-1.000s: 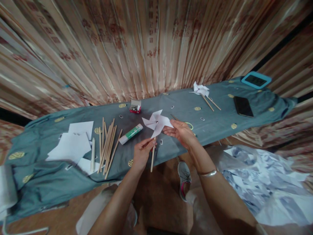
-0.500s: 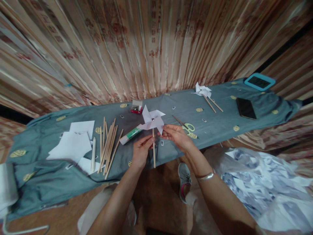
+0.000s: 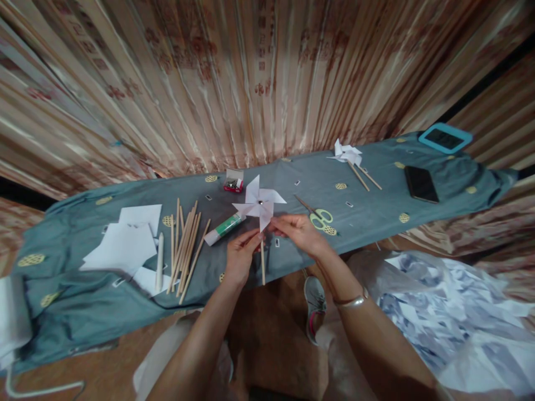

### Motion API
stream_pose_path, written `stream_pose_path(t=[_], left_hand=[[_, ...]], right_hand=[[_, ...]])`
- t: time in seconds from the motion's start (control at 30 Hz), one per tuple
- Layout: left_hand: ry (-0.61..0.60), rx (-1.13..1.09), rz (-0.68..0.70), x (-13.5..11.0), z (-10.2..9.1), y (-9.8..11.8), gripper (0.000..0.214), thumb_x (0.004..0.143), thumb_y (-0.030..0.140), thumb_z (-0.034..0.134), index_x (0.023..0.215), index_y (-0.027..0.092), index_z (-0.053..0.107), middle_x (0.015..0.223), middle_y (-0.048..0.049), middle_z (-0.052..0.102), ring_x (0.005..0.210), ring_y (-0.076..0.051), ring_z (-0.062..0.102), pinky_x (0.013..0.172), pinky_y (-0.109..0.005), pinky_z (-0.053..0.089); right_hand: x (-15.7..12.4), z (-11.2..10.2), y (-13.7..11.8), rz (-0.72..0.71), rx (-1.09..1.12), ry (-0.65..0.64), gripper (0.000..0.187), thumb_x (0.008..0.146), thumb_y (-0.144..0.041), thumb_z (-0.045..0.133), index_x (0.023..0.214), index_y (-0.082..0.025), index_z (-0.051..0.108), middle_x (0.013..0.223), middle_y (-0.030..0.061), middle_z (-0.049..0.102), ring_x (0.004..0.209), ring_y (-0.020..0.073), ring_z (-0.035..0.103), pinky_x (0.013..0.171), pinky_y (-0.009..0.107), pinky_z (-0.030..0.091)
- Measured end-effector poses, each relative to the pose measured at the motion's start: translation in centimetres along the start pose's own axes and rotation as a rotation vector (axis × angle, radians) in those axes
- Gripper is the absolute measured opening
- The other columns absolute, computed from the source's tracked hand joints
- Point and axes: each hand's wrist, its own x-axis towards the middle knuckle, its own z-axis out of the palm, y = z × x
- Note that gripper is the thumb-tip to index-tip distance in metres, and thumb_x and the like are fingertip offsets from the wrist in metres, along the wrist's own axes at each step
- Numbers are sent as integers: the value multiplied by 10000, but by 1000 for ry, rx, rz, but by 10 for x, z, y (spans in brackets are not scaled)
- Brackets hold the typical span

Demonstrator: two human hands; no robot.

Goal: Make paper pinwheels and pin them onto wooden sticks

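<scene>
Long, teal-draped table (image 3: 371,211), cloth rumpled, with patterned curtains (image 3: 234,83) behind it and brown floor (image 3: 271,334) below. White pinwheel (image 3: 259,204) is up over the table's middle: left hand (image 3: 241,255) pinching its stick (image 3: 263,264), right hand (image 3: 303,233) bunched at 1 blade (image 3: 266,217), can't tell if gripping.

the long table (image 3: 368,206) wears a grey-green cloth (image 3: 271,172) with yellow prints, rumpled at the left. on it at the left lie white paper (image 3: 121,248), a white rod (image 3: 159,262) and loose sticks (image 3: 186,249); mid-table, a green-and-white tube (image 3: 225,227), an open red box (image 3: 233,186) and scissors (image 3: 321,216); farther right, pinwheels (image 3: 346,153), a black slab (image 3: 421,184) and a blue-rimmed tablet (image 3: 445,137).
</scene>
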Motion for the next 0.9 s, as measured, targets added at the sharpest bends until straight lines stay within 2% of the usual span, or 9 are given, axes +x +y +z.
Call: stream_pose_path(t=[0.1,0.2,0.27,0.33,0.43,0.6,0.9], left_hand=[[-6,2,-11,-1,0,0,404,442,405,911,750,178,782,672,-12,718,587,-109,591,614,-240,467],[-19,17,-25,-2,-1,2,421,423,410,919,742,172,782,658,-16,715,585,-103,590,613,-231,459],[-39,44,-26,-3,-1,3,416,430,416,919,737,171,783,654,-17,712,590,-105,592,615,-231,457],[-59,76,-25,-3,-2,3,408,445,425,914,734,168,783,655,-21,712,589,-107,589,613,-232,454],[-76,112,-34,-4,-3,5,407,446,429,910,728,163,784,648,-29,712,576,-113,580,600,-239,449],[-87,105,-30,-4,-3,5,367,445,400,908,703,171,784,646,-31,721,589,-119,589,617,-243,457],[-61,52,-16,-2,-3,3,400,444,394,922,746,167,791,682,-29,724,608,-111,590,631,-241,466]], right_hand=[[0,-16,1,-47,-134,94,520,674,-688,690,540,-186,698,529,13,643,498,106,496,536,254,380],[4,-33,5,-136,-194,337,498,745,-645,655,548,-188,671,483,-14,564,485,100,431,523,255,339],[8,-40,8,-191,-201,486,439,752,-601,676,596,-191,669,523,-22,576,533,108,462,553,249,359],[12,-42,9,-224,-173,543,377,732,-565,706,675,-193,689,588,-21,614,600,121,509,590,244,385],[18,-39,8,-202,-65,469,365,672,-551,730,738,-192,716,636,-18,644,632,131,526,608,249,400],[21,-30,4,-108,66,383,340,553,-513,781,661,-201,697,620,-22,633,610,124,499,603,258,385],[19,-23,-1,-52,76,333,280,544,-451,756,628,-199,668,587,-33,604,592,111,477,593,260,372]])
